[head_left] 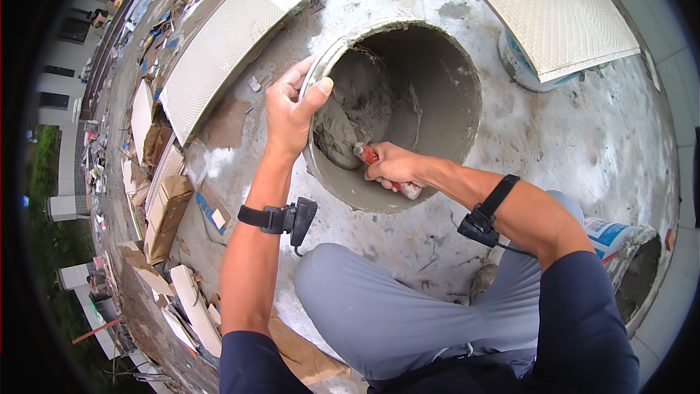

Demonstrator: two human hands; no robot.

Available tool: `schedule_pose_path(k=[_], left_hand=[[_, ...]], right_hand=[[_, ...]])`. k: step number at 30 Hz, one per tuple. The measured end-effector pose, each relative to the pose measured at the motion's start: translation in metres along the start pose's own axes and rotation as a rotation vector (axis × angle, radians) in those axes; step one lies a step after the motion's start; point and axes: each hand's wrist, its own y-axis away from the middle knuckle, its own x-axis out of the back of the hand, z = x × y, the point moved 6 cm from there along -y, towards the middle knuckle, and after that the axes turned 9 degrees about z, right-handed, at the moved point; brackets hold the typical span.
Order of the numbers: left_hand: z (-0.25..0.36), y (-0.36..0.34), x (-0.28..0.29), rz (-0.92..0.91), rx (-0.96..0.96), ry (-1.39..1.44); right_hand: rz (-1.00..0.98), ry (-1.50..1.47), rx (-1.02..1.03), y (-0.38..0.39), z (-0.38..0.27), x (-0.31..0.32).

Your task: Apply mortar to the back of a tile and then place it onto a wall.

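Observation:
A round bucket [446,95] coated in grey mortar stands on the floor in front of me, its mouth tilted toward me. Wet grey mortar [364,91] lies deep inside it. My left hand [289,111] is closed over the bucket's left rim, the thumb on the inner side and the fingers outside. Inside the mouth, my right hand [395,165] wraps round the red, mortar-smeared handle of a trowel [337,140]. The blade is caked with mortar and points to the upper left, close to the bucket's left wall. Part of its edge blends into the mortar.
At the upper right a textured cream tile [554,18] rests on another bucket [519,66]. A long tile [226,47] leans at the upper left. Cardboard-wrapped packs [168,208] and debris line the left side. A mortar-stained bucket [620,248] is beside my right knee.

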Motion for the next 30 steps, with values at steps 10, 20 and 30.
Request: schedule_pose_path(k=[10,20,30], left_hand=[[-0.014,-0.028,0.015,0.105,0.124,0.093],[-0.008,-0.048,-0.009,0.057,0.120,-0.028],[-0.002,-0.055,-0.042,0.042,0.083,-0.078]], right_hand=[[0.131,0.129,0.084,0.124,-0.061,0.075],[0.369,0.051,0.166,0.334,-0.096,0.167],[1.231,1.192,0.237,0.328,-0.103,0.370]])
